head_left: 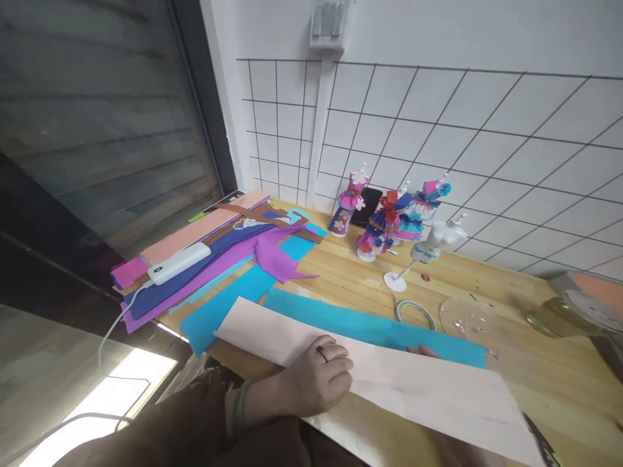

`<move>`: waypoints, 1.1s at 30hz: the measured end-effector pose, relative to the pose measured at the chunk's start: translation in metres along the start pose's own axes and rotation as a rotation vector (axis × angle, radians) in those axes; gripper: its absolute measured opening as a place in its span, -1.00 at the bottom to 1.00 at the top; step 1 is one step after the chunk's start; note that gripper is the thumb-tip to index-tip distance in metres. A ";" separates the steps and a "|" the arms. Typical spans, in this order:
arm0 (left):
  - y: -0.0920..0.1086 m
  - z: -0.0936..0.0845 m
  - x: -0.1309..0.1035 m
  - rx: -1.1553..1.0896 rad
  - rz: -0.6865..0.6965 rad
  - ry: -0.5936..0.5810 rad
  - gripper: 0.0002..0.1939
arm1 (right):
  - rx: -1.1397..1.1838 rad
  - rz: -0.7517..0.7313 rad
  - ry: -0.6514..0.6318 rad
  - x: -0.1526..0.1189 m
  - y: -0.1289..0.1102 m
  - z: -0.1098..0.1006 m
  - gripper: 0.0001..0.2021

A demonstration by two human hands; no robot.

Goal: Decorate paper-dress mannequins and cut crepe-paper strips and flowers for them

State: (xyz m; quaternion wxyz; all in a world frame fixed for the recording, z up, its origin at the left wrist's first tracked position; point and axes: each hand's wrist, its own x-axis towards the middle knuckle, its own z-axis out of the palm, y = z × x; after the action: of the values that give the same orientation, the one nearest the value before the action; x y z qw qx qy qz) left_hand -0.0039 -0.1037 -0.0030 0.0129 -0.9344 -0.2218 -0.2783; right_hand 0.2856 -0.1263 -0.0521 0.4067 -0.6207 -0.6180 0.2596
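Observation:
A long pale pink crepe paper sheet [413,383] stretches across the front of the wooden table, partly over a blue strip [341,316]. My left hand [325,377], with a dark ring and a green bangle, is closed on the pink sheet near its middle, fingers curled; its thumb is hidden. Of my right hand [424,351] only a few fingers show past the sheet's far edge, over the blue strip; the paper covers the rest, so its grip cannot be made out.
Coloured paper strips [209,272] lie piled at left under a white power bank [179,263] with a cable. Small dressed mannequins [389,217], a bare mannequin [438,237], a tape roll [415,316] and a clear dish [464,321] stand behind. A blurred brass-coloured object [555,318] is at right.

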 end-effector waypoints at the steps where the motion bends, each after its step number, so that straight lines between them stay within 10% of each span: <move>1: 0.002 0.003 -0.001 0.005 0.015 -0.034 -0.86 | 0.060 0.088 -0.028 0.000 0.002 -0.011 -0.44; 6: 0.005 0.016 -0.002 -0.010 0.048 -0.141 -0.88 | 0.616 0.672 0.028 -0.014 -0.006 -0.055 -0.29; 15: -0.011 0.015 0.002 -0.139 0.000 -0.242 -0.60 | 0.174 0.501 -0.046 -0.030 -0.031 -0.055 -0.50; 22: -0.053 0.013 -0.014 0.149 -0.432 -0.254 -0.56 | -0.027 0.410 -0.127 -0.028 -0.007 -0.044 -0.60; 33: -0.115 0.000 -0.048 0.037 -0.371 -0.292 -0.48 | -0.084 0.363 -0.205 -0.022 -0.017 -0.032 -0.60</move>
State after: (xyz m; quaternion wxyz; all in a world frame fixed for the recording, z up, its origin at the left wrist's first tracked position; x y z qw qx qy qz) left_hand -0.0883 -0.0201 -0.0402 -0.0536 -0.9076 -0.3943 -0.1337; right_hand 0.3005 -0.1554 -0.0253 0.2621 -0.7086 -0.5443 0.3645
